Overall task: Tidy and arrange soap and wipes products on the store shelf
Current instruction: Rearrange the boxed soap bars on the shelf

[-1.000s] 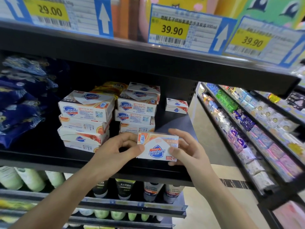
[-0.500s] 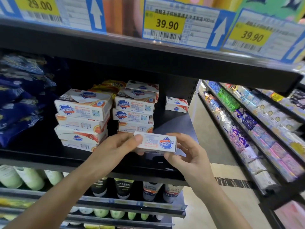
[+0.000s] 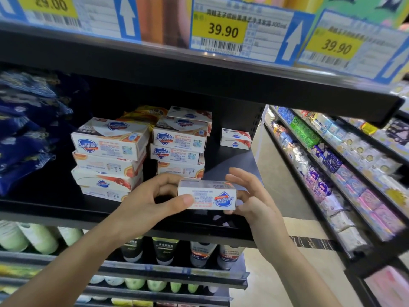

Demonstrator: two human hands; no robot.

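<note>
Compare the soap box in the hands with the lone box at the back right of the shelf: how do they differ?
The held soap box is gripped by the left hand and right hand above the shelf's front edge; the lone box rests on the shelf untouched. The held box's logo reads upside down; the lone box's logo looks upright. The held box shows its long side; the lone box is turned at an angle. Both are white with a blue shield logo.

Arms: we see both of ours bare, no sleeves in view.
Left hand [image 3: 146, 202]: we wear no ring or glove; nails short.
Right hand [image 3: 254, 202]: we wear nothing; wrist bare, no watch or band.
</note>
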